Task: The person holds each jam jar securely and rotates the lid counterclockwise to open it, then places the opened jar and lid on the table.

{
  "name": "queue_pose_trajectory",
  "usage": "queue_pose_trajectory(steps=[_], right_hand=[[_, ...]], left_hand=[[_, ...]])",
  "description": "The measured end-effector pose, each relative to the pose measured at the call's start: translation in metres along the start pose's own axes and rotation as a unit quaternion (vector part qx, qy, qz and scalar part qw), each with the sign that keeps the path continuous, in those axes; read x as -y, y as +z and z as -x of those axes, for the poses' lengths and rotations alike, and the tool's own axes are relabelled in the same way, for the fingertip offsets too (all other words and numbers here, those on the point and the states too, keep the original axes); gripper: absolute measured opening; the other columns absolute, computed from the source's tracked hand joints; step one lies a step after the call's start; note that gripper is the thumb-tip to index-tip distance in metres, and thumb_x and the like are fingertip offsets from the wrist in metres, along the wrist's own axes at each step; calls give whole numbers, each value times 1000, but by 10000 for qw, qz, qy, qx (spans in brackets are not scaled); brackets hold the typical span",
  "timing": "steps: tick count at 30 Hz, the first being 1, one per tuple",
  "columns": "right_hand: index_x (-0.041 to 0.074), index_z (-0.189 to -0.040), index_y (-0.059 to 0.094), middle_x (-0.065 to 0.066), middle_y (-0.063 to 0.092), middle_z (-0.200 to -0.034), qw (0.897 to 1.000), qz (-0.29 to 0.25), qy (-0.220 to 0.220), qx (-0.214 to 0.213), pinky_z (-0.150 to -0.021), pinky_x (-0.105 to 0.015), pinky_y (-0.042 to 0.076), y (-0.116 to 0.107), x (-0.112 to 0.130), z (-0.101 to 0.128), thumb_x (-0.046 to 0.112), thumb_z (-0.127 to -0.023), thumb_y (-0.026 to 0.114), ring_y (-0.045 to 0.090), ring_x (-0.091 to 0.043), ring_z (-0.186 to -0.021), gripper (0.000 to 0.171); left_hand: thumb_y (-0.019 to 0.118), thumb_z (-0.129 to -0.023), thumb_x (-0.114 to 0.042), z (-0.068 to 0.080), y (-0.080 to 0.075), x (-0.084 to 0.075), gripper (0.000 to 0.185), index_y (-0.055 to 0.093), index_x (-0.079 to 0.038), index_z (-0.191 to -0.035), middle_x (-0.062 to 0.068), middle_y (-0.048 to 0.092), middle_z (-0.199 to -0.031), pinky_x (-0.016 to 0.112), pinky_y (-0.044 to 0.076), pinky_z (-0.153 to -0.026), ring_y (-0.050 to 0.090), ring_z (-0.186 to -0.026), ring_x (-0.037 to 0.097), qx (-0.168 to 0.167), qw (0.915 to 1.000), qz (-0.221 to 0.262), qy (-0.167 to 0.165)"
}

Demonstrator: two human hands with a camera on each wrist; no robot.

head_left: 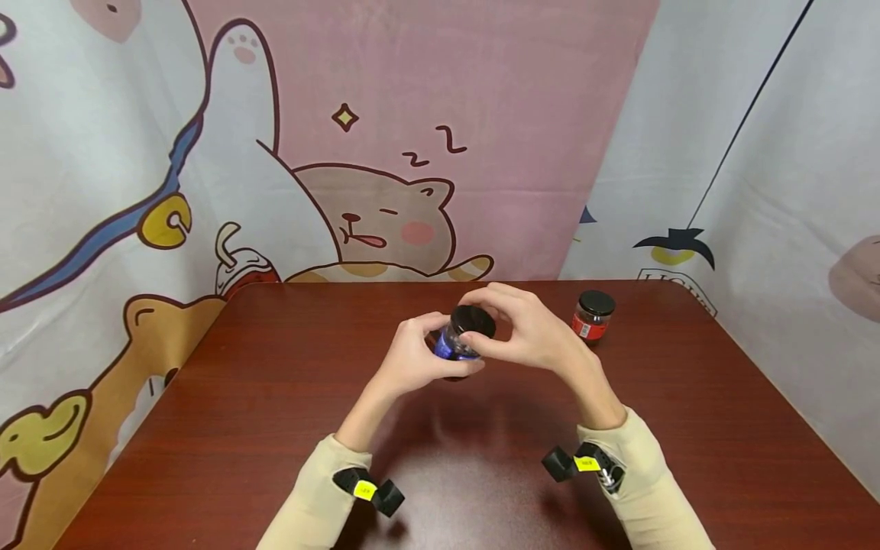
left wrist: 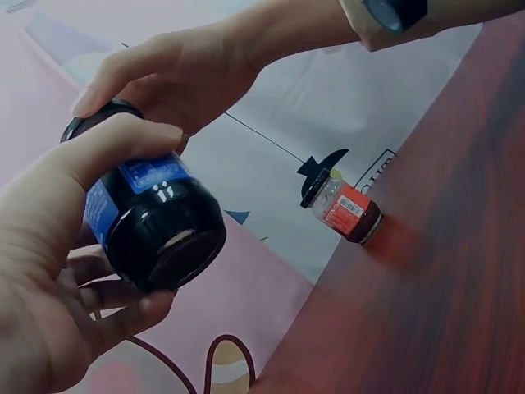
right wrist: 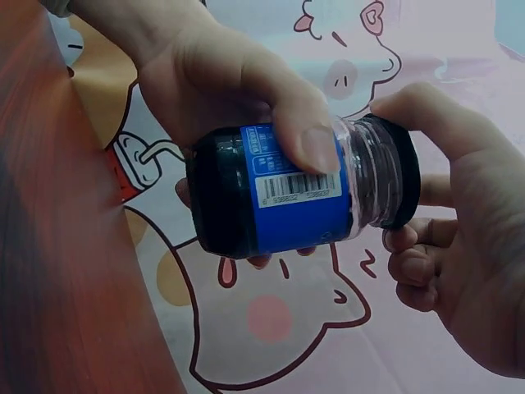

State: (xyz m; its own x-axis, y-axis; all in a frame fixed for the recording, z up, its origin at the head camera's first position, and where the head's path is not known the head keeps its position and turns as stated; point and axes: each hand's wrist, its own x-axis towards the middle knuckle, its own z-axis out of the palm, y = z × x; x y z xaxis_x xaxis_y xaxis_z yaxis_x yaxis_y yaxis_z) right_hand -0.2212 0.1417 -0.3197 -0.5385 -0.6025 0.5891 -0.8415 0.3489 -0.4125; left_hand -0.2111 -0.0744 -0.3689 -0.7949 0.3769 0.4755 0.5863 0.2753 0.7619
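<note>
Left hand (head_left: 412, 359) grips blue-label jar (right wrist: 287, 197) tilted above surface (head_left: 275, 428); right hand (head_left: 529, 332) clamped round black lid (right wrist: 402, 185) — twisting step; likely needs counter-turn, steady hold.

We see a person's two forearms in long, close-fitting sleeves of a pale cream colour, the left sleeve (head_left: 312, 496) and the right sleeve (head_left: 642, 481) both ending just short of the wrist, so that the left hand (head_left: 412, 359) and right hand (head_left: 529, 328) are bare. On each wrist sits a small black camera mount with a yellow label: the left mount (head_left: 367, 489) at about 7 o'clock in the head view, the right mount (head_left: 584, 462) at about 5 o'clock. In the left wrist view, a dark round part of the right mount (left wrist: 394, 12) shows at 1 o'clock.
</note>
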Motion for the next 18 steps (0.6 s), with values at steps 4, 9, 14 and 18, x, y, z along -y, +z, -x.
queue_pose_trajectory(steps=[4,9,14,18], right_hand=[[13,-121,67,5,60,-100,9998,-42,-179,54,-67,-28,46,0,1,-1,21,-86,77,51,-9,-80,37],[15,-125,66,6,56,-101,9994,-19,-194,274,-73,-27,45,0,3,-2,23,-89,71,50,-7,-86,37],[19,-134,63,6,53,-107,9990,60,-81,431,-77,-31,45,-1,6,-1,22,-92,67,49,-8,-92,43],[18,-140,58,4,53,-108,9991,208,62,355,-76,-32,45,-3,6,1,24,-92,70,49,-11,-93,49]], left_hand=[[93,-71,-23,0,-3,0,37,75,-19,-103,-7,70,-86,36,53,-63,61,-76,16,301,9982,479,-188],[92,-72,-22,0,-6,-2,34,75,-16,-101,-3,69,-82,33,51,-61,59,-73,19,485,9958,710,-312],[92,-72,-23,0,-8,-1,34,74,-17,-100,-4,69,-81,35,51,-61,59,-70,19,498,9961,625,-381],[93,-72,-26,0,-7,-1,37,74,-19,-103,-7,70,-85,35,52,-61,61,-71,17,269,9983,388,-340]])
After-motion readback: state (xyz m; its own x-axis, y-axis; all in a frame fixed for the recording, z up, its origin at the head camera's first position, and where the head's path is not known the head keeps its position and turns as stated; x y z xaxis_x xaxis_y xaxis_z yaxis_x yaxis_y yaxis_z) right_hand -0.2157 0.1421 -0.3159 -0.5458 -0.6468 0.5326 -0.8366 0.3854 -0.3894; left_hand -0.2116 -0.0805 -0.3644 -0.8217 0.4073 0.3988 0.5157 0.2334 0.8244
